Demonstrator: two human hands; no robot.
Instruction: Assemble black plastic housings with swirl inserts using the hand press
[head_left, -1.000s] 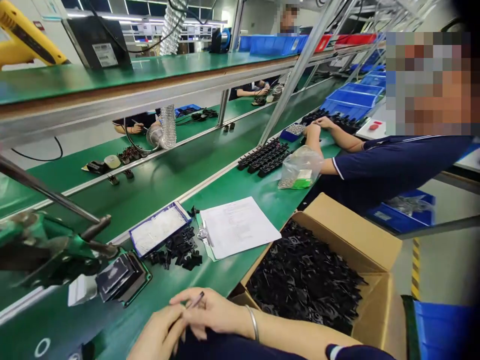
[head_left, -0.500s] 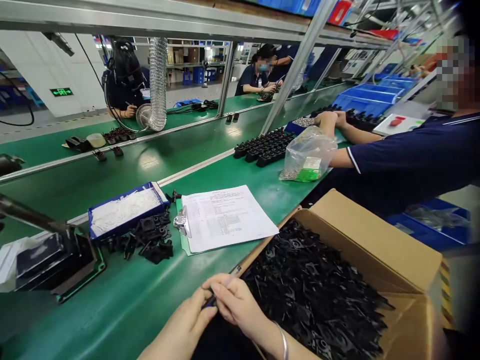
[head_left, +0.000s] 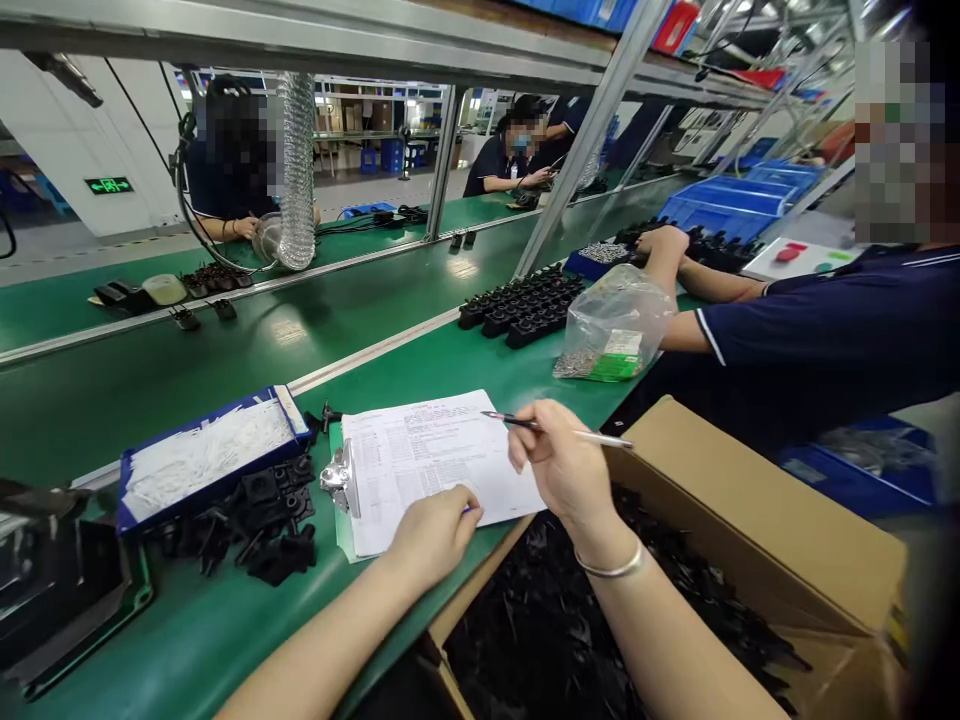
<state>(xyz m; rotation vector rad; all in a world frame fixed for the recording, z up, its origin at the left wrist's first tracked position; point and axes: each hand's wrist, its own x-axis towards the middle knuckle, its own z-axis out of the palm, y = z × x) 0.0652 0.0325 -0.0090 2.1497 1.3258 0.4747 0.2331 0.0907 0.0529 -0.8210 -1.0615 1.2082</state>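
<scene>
Green workbench point(head_left: 240, 620) along left. Open cardboard box point(head_left: 750, 520) against front edge, probably keeping black plastic parts point(head_left: 540, 620) within reach. Clipboard point(head_left: 345, 543) on workbench near edge, clamping papers point(head_left: 427, 450) together. Left hand point(head_left: 435, 535) loosely curled on papers, likely steadying them; cannot tell whether holding anything. Right hand point(head_left: 566, 465) grips pen point(head_left: 609, 438), tip angled left near papers' right edge.

Left hand point(head_left: 431, 535) moved onto paper point(head_left: 435, 450), pen point(head_left: 604, 438) now in right hand point(head_left: 566, 470) alone
</scene>
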